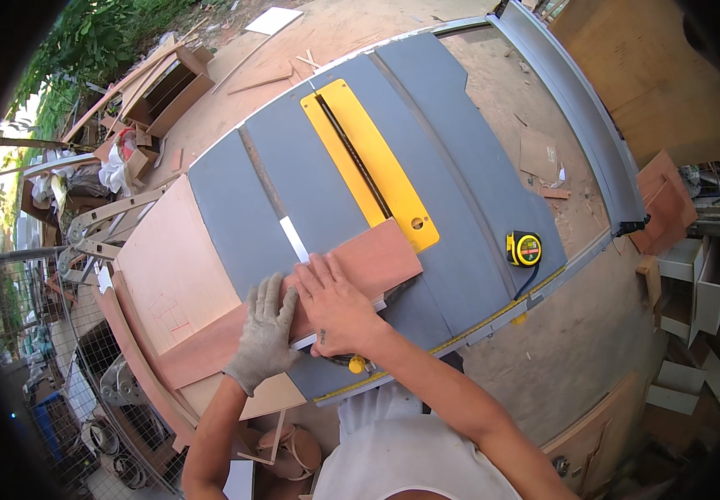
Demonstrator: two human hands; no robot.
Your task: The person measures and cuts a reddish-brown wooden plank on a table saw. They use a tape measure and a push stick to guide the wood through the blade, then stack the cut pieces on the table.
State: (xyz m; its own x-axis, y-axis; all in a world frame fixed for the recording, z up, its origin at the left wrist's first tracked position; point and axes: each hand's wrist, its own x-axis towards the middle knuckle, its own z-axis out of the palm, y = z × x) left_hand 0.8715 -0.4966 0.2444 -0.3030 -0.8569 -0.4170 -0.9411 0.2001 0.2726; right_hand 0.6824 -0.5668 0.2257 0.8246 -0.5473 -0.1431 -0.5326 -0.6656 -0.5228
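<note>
Two hands of yours rest on one reddish-brown board (pixel 381 252), which lies across the grey saw table (pixel 477 167) near its near edge, its right end over the near end of the yellow plate (pixel 372 158) and its left part on the pale wood sheet (pixel 172 258) at the table's left edge. Your gloved left hand (pixel 262 337) lies flat, its fingers nearly together and the thumb apart; your bare right hand (pixel 337 308) is just beside it, fingers slightly apart on the board's top, thumb down by the near side. You clamp nothing between the fingers that shows; whether your hands touch, I cannot tell. A white strip (pixel 294 239) runs out from beyond your right fingertips toward the far edge. Toward the table's near right corner sits a yellow-and-black tape measure (pixel 523 249); a yellow knob (pixel 357 364) shows below your right wrist.
</note>
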